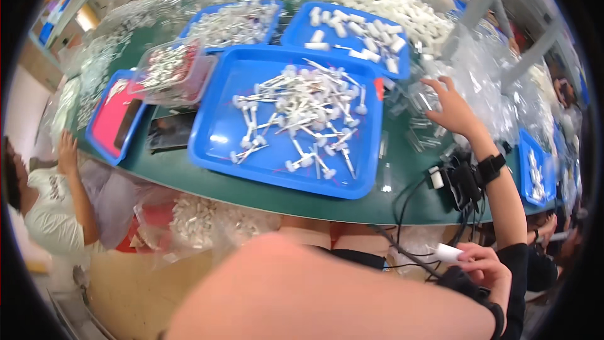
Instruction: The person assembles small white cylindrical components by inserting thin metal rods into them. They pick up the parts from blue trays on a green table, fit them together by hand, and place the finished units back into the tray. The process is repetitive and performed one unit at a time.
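My left hand [489, 269], at the lower right past my blurred forearm, pinches a white plastic cylinder [449, 252] with a thin pale tip at one end. Above the green table on the right, my right hand [450, 108] reaches out with fingers apart and nothing visible in them. Small clear plastic tubes [420, 140] lie beside and below its fingertips. In the middle stands a large blue tray [220, 129], with a pile of white sticks with round, pale discs [308, 102] inside.
Behind stand a blue tray of white cylinders [396, 44] and a tray of white sticks [233, 23]. Clear containers [170, 69] and a pink-lined tray [110, 116] are at left. Cables [402, 214] hang from a black wrist device [464, 179]. Another person [56, 201] sits at left.
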A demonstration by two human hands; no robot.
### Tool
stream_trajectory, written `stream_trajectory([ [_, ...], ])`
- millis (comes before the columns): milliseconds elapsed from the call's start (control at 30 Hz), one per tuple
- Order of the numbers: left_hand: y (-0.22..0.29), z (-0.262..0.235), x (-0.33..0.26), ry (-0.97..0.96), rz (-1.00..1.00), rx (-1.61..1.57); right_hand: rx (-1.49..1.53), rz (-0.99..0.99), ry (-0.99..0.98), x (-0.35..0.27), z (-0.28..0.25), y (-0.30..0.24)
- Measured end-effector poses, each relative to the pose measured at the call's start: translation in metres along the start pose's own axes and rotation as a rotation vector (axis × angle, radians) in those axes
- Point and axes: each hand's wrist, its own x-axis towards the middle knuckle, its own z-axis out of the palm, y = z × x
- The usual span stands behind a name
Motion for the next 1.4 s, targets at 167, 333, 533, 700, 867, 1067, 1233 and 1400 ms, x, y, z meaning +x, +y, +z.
stream_trajectory([
  [167,-0.003,-0.020,0.013,0.023,0.044,-0.031,0.083,-0.015,0.028,-0.001,0.011,0.027],
  [333,-0.008,-0.022,0.025,-0.012,0.052,-0.080,0.228,0.019,-0.044,0.006,0.008,0.019],
  [533,-0.004,-0.032,0.036,-0.062,0.077,-0.016,0.194,0.021,-0.055,0.007,0.007,0.003],
  [700,0.005,-0.038,0.045,-0.137,0.129,0.047,0.159,0.057,-0.092,0.014,0.006,-0.003],
  [867,0.012,-0.044,0.047,-0.196,0.271,0.039,-0.005,0.165,-0.174,0.021,-0.005,-0.011],
  [1067,-0.078,0.122,0.024,0.694,0.609,-1.399,-0.070,0.214,-0.244,0.039,-0.036,0.001],
  [1233,-0.056,0.248,-0.038,0.643,0.041,-2.510,0.065,0.128,-0.142,0.032,-0.052,0.005],
  [1400,-0.018,0.296,-0.050,0.716,-0.407,-2.759,0.146,-0.407,-0.115,0.001,-0.026,-0.044],
])
